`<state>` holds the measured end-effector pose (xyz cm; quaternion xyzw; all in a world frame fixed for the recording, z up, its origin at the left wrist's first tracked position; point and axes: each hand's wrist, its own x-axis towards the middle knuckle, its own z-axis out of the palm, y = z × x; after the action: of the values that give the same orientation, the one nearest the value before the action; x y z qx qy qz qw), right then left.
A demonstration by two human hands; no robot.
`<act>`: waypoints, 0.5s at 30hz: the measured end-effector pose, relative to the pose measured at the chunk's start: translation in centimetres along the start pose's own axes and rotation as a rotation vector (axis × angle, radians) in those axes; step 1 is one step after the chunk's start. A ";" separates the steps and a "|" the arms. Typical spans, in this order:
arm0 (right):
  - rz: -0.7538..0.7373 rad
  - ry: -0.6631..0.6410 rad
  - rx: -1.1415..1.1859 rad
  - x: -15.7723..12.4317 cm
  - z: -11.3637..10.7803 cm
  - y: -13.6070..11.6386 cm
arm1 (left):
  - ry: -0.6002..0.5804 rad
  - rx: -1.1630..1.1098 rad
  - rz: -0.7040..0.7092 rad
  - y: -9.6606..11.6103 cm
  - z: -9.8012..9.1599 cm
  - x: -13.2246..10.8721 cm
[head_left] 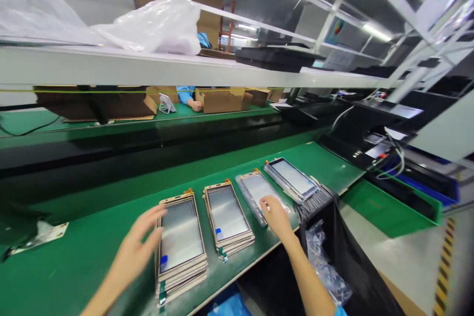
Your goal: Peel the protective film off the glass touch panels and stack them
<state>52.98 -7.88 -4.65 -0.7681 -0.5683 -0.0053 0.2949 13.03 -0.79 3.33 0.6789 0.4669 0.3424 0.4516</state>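
Note:
My left hand is open, fingers spread, at the left edge of a tall stack of touch screen panels with gold-coloured frames and blue tabs. Whether its fingertips touch the stack is unclear. A second, shorter stack of the same panels lies to its right. Over a third stack, wrapped in clear plastic, my right hand has its fingers curled together; what they pinch, if anything, is hidden. Farthest right is a stack topped by a black-framed panel.
A black bag with clear plastic wrap hangs at the bench's front edge. Green and blue bins stand at the right. A white shelf crosses above the green bench. Behind it, a co-worker's hand rests beside cardboard boxes.

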 end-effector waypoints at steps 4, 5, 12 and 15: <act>0.060 -0.033 -0.110 3.1 1.2 -0.3 | -0.368 -0.418 -0.218 3.9 12.9 4.1; 0.095 -0.029 -0.145 3.9 1.1 0.0 | -0.401 -0.443 -0.257 4.5 15.6 5.2; 0.098 -0.056 -0.265 6.2 0.3 0.7 | -0.298 -0.514 -0.406 4.7 25.4 10.5; -0.002 -0.150 -0.261 6.2 1.6 -0.8 | -0.189 -0.473 -0.375 4.0 26.4 12.1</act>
<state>53.96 -1.64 -3.53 -0.7977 -0.5839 -0.0222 0.1494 41.72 2.29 -1.85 0.4858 0.4471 0.2876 0.6938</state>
